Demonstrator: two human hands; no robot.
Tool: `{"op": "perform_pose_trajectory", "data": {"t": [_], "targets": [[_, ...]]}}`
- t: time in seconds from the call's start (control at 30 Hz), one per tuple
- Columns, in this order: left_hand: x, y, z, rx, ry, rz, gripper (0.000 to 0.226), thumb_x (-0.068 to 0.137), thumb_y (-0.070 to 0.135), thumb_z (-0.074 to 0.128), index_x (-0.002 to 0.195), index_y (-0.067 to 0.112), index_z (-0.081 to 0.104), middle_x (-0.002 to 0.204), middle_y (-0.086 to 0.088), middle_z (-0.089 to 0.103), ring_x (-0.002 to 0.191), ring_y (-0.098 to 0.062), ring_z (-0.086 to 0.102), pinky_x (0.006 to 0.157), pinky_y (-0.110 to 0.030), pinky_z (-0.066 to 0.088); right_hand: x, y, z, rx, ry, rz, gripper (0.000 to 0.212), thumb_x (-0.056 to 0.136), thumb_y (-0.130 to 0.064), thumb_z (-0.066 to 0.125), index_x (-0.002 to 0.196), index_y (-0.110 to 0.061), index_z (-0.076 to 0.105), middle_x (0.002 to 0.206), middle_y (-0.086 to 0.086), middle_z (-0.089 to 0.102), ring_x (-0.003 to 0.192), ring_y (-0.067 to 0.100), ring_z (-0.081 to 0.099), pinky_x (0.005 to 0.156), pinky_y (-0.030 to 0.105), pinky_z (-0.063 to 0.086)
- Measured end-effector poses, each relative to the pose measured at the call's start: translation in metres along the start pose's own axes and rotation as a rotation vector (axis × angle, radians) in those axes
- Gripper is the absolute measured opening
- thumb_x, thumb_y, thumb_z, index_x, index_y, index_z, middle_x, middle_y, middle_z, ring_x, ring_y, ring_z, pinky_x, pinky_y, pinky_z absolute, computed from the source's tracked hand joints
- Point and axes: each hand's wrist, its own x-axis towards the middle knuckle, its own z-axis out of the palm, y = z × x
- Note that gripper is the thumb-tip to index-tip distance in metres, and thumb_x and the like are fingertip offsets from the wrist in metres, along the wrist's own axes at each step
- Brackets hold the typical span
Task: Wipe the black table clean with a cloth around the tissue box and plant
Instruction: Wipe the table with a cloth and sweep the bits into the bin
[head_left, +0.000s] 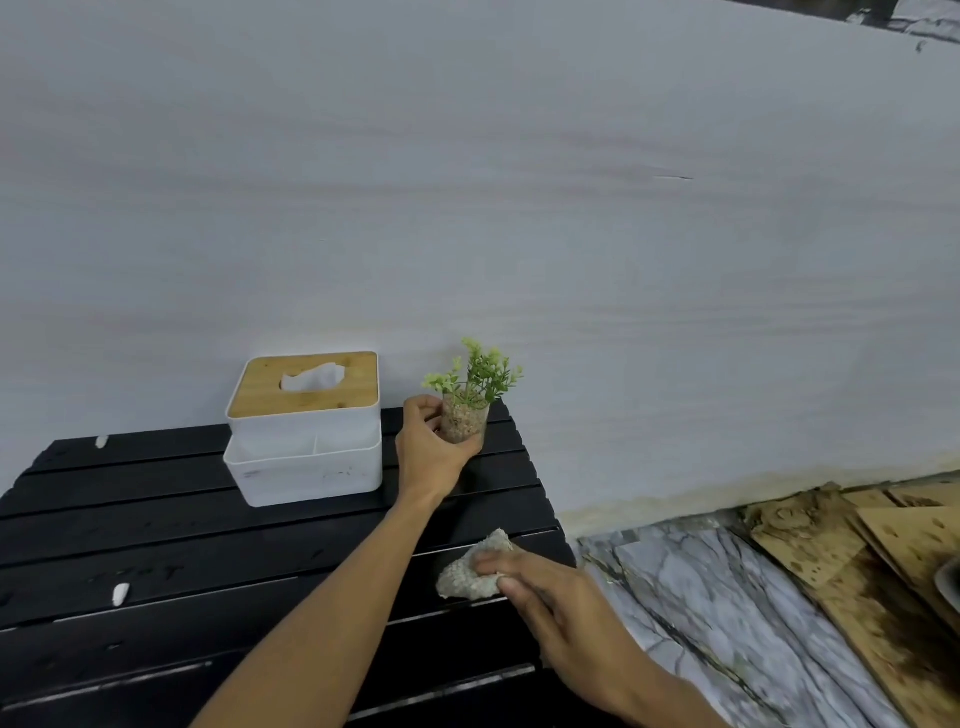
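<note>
Gripping plant (466, 422) and cloth (467, 576), slatted black table (156, 545), pale wall (519, 208), marble floor (701, 597)

White wall (519, 208), marble floor (691, 587), stained wooden boards (883, 571).

You have 1 black table (156, 525) in the lower left of the frame, with 1 tissue box (304, 447), 1 plant (470, 402), 1 cloth (470, 574) and 2 white scraps (120, 594). You show 2 hands: 1 left hand (431, 449), 1 right hand (550, 592). Lower right, the wooden boards (883, 561) overlap too much to count.
</note>
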Motion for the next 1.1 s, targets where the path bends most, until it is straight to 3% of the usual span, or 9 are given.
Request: {"op": "perform_pose_trajectory", "data": {"t": [0.13, 0.3, 0.43, 0.53, 0.63, 0.73, 0.87, 1.0, 1.1], "targets": [[0.001, -0.003, 0.002, -0.015, 0.002, -0.015, 0.067, 0.060, 0.006, 0.089, 0.111, 0.013, 0.046, 0.102, 0.014, 0.054, 0.093, 0.007, 0.056, 0.069, -0.003, 0.046, -0.001, 0.001, 0.002, 0.006, 0.004, 0.006, 0.026, 0.107, -0.019, 0.050, 0.126, -0.022, 0.067, 0.129, -0.023, 0.065, 0.127, -0.002, 0.056, 0.111, 0.028, 0.043], [-0.007, -0.003, -0.001, -0.023, -0.030, -0.028, 0.071, 0.065, 0.009, 0.087, 0.119, 0.018, 0.043, 0.112, 0.012, 0.052, 0.105, -0.003, 0.055, 0.077, 0.000, 0.040, -0.002, 0.001, 0.005, -0.013, -0.004, 0.000, 0.028, 0.106, -0.025, 0.051, 0.130, -0.025, 0.065, 0.132, -0.025, 0.062, 0.131, -0.004, 0.053, 0.112, 0.027, 0.042], [-0.039, 0.006, -0.018, 0.134, -0.111, -0.058, 0.067, 0.076, 0.023, 0.079, 0.132, 0.022, 0.042, 0.122, 0.012, 0.047, 0.114, -0.004, 0.044, 0.094, -0.017, 0.036, -0.004, 0.003, 0.006, -0.088, -0.036, -0.003, 0.034, 0.104, -0.039, 0.053, 0.137, -0.033, 0.058, 0.138, -0.028, 0.057, 0.133, -0.005, 0.048, 0.110, 0.025, 0.043], [-0.075, 0.022, -0.056, 0.169, -0.196, 0.048, 0.045, 0.080, 0.025, 0.074, 0.117, 0.033, 0.051, 0.115, 0.020, 0.053, 0.111, -0.004, 0.053, 0.090, -0.018, 0.045, -0.004, 0.006, 0.006, -0.130, -0.012, 0.011, 0.037, 0.102, -0.046, 0.054, 0.138, -0.041, 0.055, 0.139, -0.030, 0.056, 0.134, -0.008, 0.047, 0.110, 0.025, 0.044], [-0.093, 0.030, -0.113, 0.298, -0.127, 0.171, 0.038, 0.081, 0.029, 0.073, 0.114, 0.036, 0.056, 0.108, 0.017, 0.055, 0.099, -0.004, 0.055, 0.077, -0.016, 0.048, -0.006, 0.009, 0.006, -0.120, 0.006, 0.054, 0.042, 0.098, -0.058, 0.052, 0.137, -0.042, 0.057, 0.139, -0.028, 0.057, 0.135, -0.007, 0.046, 0.111, 0.024, 0.043], [-0.085, 0.020, -0.176, 0.463, -0.015, 0.267, 0.041, 0.078, 0.025, 0.076, 0.113, 0.035, 0.056, 0.117, 0.016, 0.054, 0.109, -0.002, 0.045, 0.089, -0.022, 0.043, -0.007, 0.007, 0.006, -0.121, 0.041, 0.095, 0.045, 0.093, -0.065, 0.050, 0.133, -0.045, 0.060, 0.133, -0.031, 0.060, 0.131, -0.008, 0.050, 0.108, 0.018, 0.043], [-0.060, 0.000, -0.227, 0.644, 0.023, 0.328, 0.046, 0.074, 0.020, 0.080, 0.115, 0.028, 0.060, 0.130, 0.013, 0.050, 0.122, -0.012, 0.036, 0.105, -0.033, 0.034, -0.006, 0.000, 0.010, -0.132, 0.069, 0.127, 0.034, 0.095, -0.051, 0.058, 0.128, -0.046, 0.063, 0.127, -0.034, 0.062, 0.126, -0.012, 0.053, 0.102, 0.008, 0.041], [-0.046, -0.016, -0.234, 0.632, -0.031, 0.348, 0.038, 0.075, 0.016, 0.080, 0.107, 0.028, 0.064, 0.132, 0.014, 0.048, 0.125, -0.013, 0.038, 0.105, -0.027, 0.029, -0.005, -0.003, 0.012, -0.118, 0.063, 0.125, 0.031, 0.095, -0.037, 0.062, 0.125, -0.042, 0.066, 0.124, -0.032, 0.065, 0.123, -0.010, 0.056, 0.101, 0.009, 0.042], [-0.040, -0.025, -0.230, 0.616, -0.044, 0.376, 0.030, 0.077, 0.011, 0.078, 0.101, 0.026, 0.067, 0.128, 0.010, 0.050, 0.119, -0.015, 0.046, 0.099, -0.028, 0.038, -0.004, -0.009, 0.012, -0.092, 0.069, 0.138, 0.028, 0.097, -0.030, 0.061, 0.122, -0.039, 0.069, 0.123, -0.031, 0.066, 0.123, -0.009, 0.057, 0.099, 0.007, 0.041]]}}
